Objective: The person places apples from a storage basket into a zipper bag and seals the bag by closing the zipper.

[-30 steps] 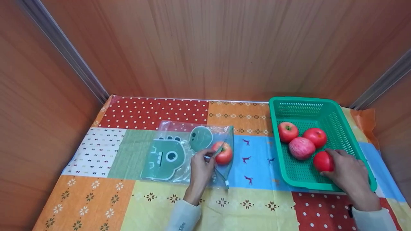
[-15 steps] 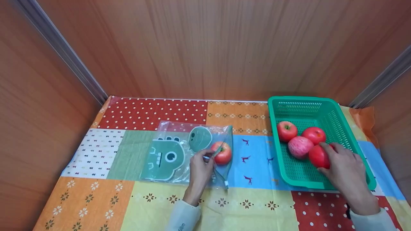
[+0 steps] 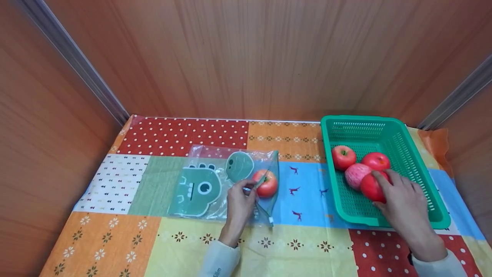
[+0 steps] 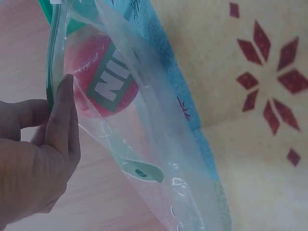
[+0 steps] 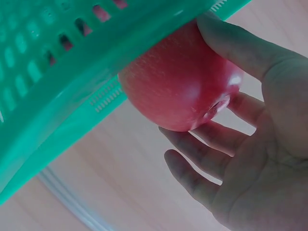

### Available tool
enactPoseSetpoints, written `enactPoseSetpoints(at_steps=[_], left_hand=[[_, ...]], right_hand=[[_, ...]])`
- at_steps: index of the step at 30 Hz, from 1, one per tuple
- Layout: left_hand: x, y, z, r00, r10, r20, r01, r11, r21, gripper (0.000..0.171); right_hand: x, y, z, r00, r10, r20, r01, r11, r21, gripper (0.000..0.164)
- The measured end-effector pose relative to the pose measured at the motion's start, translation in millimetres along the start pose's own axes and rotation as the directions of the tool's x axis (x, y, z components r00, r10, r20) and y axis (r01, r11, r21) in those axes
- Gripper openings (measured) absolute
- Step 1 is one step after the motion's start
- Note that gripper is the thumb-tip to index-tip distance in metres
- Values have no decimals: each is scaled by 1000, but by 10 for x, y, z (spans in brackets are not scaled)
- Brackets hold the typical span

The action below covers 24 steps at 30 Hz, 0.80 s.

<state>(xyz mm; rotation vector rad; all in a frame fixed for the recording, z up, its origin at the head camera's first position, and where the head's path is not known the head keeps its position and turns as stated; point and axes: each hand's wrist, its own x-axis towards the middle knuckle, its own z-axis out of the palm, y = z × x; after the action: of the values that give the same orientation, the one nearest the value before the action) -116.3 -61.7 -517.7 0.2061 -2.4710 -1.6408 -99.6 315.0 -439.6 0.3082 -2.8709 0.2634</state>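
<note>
A clear zip bag (image 3: 215,184) with a green cartoon monster print lies on the tablecloth, one apple (image 3: 268,184) inside near its mouth. My left hand (image 3: 241,200) pinches the bag's green zip edge (image 4: 50,62) between thumb and fingers, lifting it partly off the apple. Over the green basket (image 3: 424,181), my right hand (image 3: 403,200) grips a red apple (image 5: 185,79) with thumb and fingers round it. In the head view this apple overlaps a pinkish apple (image 3: 356,175); whether they touch I cannot tell. Two more apples (image 3: 344,157) sit beside it in the basket.
The patchwork tablecloth (image 3: 192,246) covers the table, its blue patch (image 3: 303,192) between bag and basket. Wooden panels (image 3: 230,61) stand behind and at both sides. An orange flap (image 3: 436,148) shows past the basket's right side.
My right hand has moved left in the basket with the red apple, from near its front right toward the other apples. My left hand keeps its pinch on the bag's edge.
</note>
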Motion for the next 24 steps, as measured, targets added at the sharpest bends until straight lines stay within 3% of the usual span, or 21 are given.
enactPoseSetpoints(at_steps=[8,16,24], left_hand=[[0,-2,2,1000,-2,-5,2,1000,3,21],[-2,-1,8,1000,17,-15,-17,999,30,20],[-8,2,15,1000,-4,-4,4,1000,20,20]], right_hand=[[18,-94,-40,1000,-23,-12,22,999,-26,101],[36,-182,-63,994,-70,-84,68,997,-26,102],[56,-298,-95,993,-79,-92,77,997,-32,102]])
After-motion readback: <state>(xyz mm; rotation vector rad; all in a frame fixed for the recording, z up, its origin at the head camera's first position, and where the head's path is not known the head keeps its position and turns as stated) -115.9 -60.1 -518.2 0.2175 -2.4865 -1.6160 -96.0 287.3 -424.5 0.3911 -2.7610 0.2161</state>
